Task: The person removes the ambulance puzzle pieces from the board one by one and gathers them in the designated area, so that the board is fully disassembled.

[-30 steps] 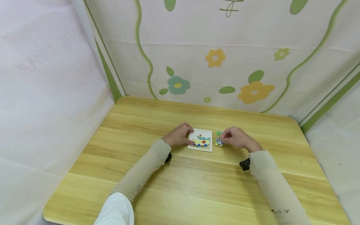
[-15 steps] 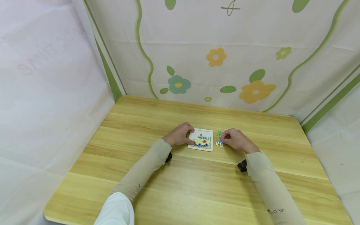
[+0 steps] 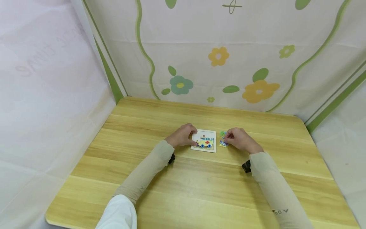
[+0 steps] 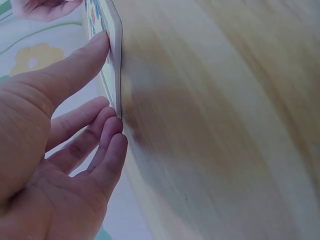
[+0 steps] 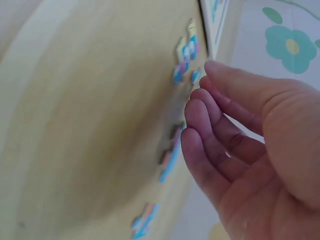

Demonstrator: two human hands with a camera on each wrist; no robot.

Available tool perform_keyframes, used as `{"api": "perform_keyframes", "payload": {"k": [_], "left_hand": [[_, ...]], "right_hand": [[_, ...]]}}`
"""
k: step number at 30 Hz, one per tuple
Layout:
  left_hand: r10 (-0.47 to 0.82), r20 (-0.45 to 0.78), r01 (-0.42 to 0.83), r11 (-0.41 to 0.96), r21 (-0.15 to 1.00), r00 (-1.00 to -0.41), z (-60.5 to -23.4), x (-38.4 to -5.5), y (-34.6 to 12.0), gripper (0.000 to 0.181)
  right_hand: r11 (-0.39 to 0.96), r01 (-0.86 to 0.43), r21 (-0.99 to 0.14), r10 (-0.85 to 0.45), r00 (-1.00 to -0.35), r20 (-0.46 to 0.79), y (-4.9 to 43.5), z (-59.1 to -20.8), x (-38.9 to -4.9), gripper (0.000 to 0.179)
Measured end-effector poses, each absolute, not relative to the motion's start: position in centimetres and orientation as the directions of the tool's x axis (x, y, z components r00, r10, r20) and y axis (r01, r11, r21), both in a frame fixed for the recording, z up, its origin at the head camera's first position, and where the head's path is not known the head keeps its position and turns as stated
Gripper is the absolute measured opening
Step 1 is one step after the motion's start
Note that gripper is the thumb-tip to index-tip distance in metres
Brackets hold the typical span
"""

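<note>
A small square puzzle board [image 3: 203, 150] with a pale rim lies flat, showing a yellow ambulance picture [image 3: 206, 142] in its lower part. My left hand [image 3: 182, 136] grips its left side, thumb [image 4: 95, 50] on the near part of the rim and fingers at the far corner. To the right of the board lie loose puzzle pieces, one green [image 3: 222, 134] and one yellow and blue [image 3: 223, 144]. Above them my right hand [image 3: 241, 140] pinches at a small puzzle piece [image 5: 195, 76] with thumb and forefinger; the fingertips partly hide it in the right wrist view.
More puzzle pieces [image 5: 145, 220] lie flat under and beside the right hand. Everything rests on a wooden table [image 3: 183, 187]. White cloth walls with a flower print [image 3: 218, 56] stand behind and at both sides.
The head view shifts slightly. My left hand keeps its hold on the board's left side, and my right fingertips stay at the loose pieces with only small finger movements.
</note>
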State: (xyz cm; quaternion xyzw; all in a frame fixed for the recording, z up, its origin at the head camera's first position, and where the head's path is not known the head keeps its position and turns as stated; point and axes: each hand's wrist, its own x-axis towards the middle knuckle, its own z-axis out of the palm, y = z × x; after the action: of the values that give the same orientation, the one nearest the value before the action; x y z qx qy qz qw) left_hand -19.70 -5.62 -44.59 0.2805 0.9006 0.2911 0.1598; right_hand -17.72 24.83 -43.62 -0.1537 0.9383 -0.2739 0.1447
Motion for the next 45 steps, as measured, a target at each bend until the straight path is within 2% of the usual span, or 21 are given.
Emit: {"api": "perform_keyframes", "payload": {"k": [2,9,21,32,45], "left_hand": [[0.596,-0.124,0.415,0.678,0.606,-0.793,-44.7,-19.8,-5.7,0.052],[0.595,-0.132,0.412,0.684,0.602,-0.793,-44.8,-20.1,-5.6,0.053],[0.63,-0.138,0.483,0.701,0.524,-0.765,-44.3,-20.3,-4.7,0.057],[0.67,-0.114,0.533,0.671,0.515,-0.734,-44.7,-19.9,-3.5,0.058],[0.651,-0.114,0.512,0.682,0.522,-0.75,-45.4,-20.2,-3.6,0.057]], "right_hand": [[0.798,-0.23,-0.557,-0.389,-0.902,-0.186,24.3,-43.2,-17.9,0.008],[0.788,-0.301,-0.537,-0.468,-0.859,-0.206,21.5,-42.2,-18.7,0.026],[0.751,-0.371,-0.546,-0.557,-0.8,-0.222,18.0,-42.9,-20.0,0.027],[0.739,-0.359,-0.57,-0.551,-0.809,-0.204,18.1,-43.7,-20.1,0.028],[0.741,-0.373,-0.558,-0.553,-0.811,-0.192,17.6,-43.3,-20.0,0.028]]}}
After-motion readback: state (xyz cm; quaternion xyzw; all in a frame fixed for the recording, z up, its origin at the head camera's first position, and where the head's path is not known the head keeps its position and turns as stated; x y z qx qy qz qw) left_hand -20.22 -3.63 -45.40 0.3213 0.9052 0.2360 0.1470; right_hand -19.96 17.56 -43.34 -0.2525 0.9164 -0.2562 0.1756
